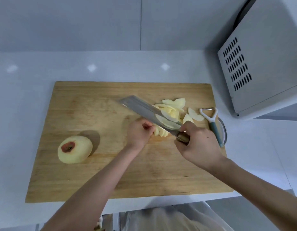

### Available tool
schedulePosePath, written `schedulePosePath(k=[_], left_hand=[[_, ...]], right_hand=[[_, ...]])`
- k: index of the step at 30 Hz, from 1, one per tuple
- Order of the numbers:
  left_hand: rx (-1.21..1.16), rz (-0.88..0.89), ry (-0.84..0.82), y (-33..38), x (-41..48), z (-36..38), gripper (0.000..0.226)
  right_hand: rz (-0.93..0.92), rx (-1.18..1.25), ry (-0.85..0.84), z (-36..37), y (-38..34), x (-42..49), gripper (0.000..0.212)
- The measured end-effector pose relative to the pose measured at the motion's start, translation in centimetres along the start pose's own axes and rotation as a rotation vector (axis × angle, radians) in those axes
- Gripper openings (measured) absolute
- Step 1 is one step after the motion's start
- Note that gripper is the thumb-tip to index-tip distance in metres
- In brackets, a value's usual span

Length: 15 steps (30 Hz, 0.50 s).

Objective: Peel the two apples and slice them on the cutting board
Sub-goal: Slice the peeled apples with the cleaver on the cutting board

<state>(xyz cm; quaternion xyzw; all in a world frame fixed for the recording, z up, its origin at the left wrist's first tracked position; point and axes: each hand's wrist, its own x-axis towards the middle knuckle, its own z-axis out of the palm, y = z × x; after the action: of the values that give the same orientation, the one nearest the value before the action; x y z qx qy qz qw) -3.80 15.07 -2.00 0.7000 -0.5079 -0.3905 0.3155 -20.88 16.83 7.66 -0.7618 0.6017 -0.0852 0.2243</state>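
A rectangular wooden cutting board (94, 172) with rounded corners and a pale, scuffed grain lies on the glossy white table (27, 97), its long side along the table's near edge.

Near the board's left edge sits a whole peeled apple (75, 149). It is round and matte cream-yellow, with a ring of red skin left around the stem hollow.

The left hand (140, 132) is at the middle of the board. Its fingers are curled down onto a cut apple piece (161, 131), whose fanned, thin-cut edges show just beside the knuckles.

The right hand (197, 144) is wrapped round the brown wooden handle of a cleaver (144, 109). The broad, flat, rectangular steel blade slants from the handle toward the board's far left. Its face is turned partly upward, and a few thin pale slices cling to it near the handle.

Just behind the blade, toward the board's far right, lies a loose heap of crescent-shaped slices (174, 104), cream-white with smooth cut faces. Some overlap and a couple lie apart.

A peeler (211, 120) with a white Y-shaped plastic head and a slim teal handle rests at the board's right edge. It lies across a round, metal-rimmed disc (223, 130) that juts out beside the board; what the disc is cannot be told.

At the table's far right corner stands a white boxy metal appliance (261, 64) with rows of slanted vent slots in its side. Below the table's near edge there is crinkled translucent plastic (177, 217).
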Motion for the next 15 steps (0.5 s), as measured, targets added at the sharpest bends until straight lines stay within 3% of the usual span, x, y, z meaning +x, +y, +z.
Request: schedulePosePath(k=[6, 8, 10, 11, 13, 15], left_hand=[[-0.025, -0.050, 0.004, 1.5, -0.2, -1.1, 0.012], [0.062, -0.053, 0.176, 1.6, -1.4, -2.5, 0.009], [0.169, 0.161, 0.459, 2.9, -2.6, -3.4, 0.008], [0.185, 0.327, 0.526, 4.2, -2.8, -3.3, 0.012], [0.227, 0.645, 0.375, 6.5, -2.2, -1.9, 0.023], [0.377, 0.813, 0.013, 7.8, -1.3, 0.1, 0.040]], right_hand=[[-0.030, -0.090, 0.132, -0.1, 2.9, -1.1, 0.029], [-0.057, -0.145, 0.184, -0.1, 3.6, -1.2, 0.035], [-0.078, -0.179, 0.206, -0.1, 3.9, -1.2, 0.040], [-0.087, -0.198, 0.213, -0.2, 4.0, -1.2, 0.041], [-0.121, -0.237, 0.210, -0.2, 4.3, -1.3, 0.042], [-0.164, -0.260, 0.193, -0.4, 4.6, -1.6, 0.043]])
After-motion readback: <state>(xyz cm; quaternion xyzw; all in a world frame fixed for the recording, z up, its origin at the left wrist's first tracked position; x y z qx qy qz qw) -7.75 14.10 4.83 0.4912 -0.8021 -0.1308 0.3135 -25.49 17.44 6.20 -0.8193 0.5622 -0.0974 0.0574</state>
